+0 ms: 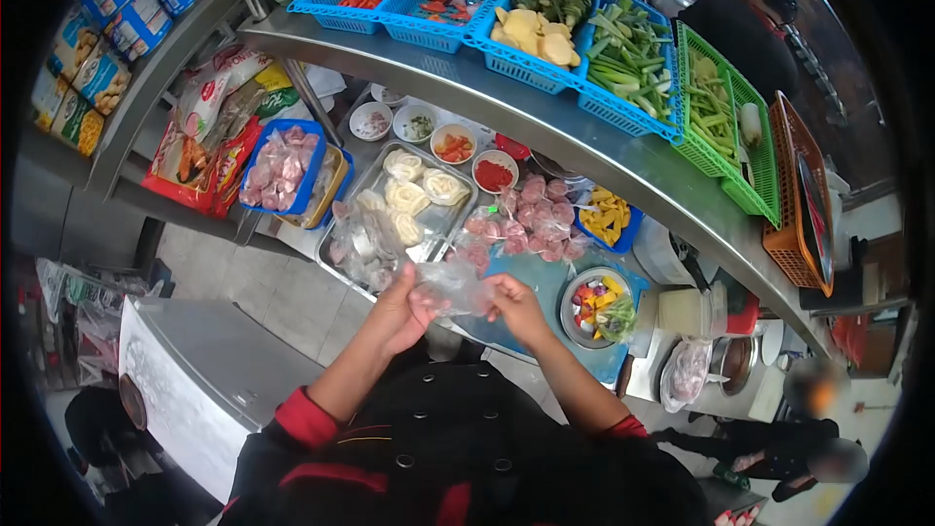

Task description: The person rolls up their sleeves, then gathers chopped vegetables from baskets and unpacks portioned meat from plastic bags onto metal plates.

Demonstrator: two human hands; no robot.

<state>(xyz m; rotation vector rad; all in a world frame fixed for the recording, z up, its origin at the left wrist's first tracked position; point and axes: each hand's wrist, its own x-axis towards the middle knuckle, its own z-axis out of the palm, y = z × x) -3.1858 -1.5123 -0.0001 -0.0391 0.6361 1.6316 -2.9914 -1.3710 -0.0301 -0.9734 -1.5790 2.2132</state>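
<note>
Between my two hands stretches a clear plastic bag (453,289), held above the near edge of the counter. My left hand (401,310) grips its left end, fingers closed on the film. At the other end my right hand (516,306) pinches the bag. Just beyond them, a metal tray (463,216) holds pale coiled noodle portions (407,198) and some clear bags. Bagged pink meat portions (534,219) lie right of the tray. A blue cutting board (531,278) is under my right hand, with a metal bowl of cut vegetables (596,307) on it.
A steel shelf (390,49) above carries blue baskets (526,68) and green baskets (750,190) of vegetables. Small bowls (494,171) stand behind the tray. A blue bin of bagged meat (282,168) sits left. A white-sided unit (195,360) stands lower left. Other people (769,443) are nearby.
</note>
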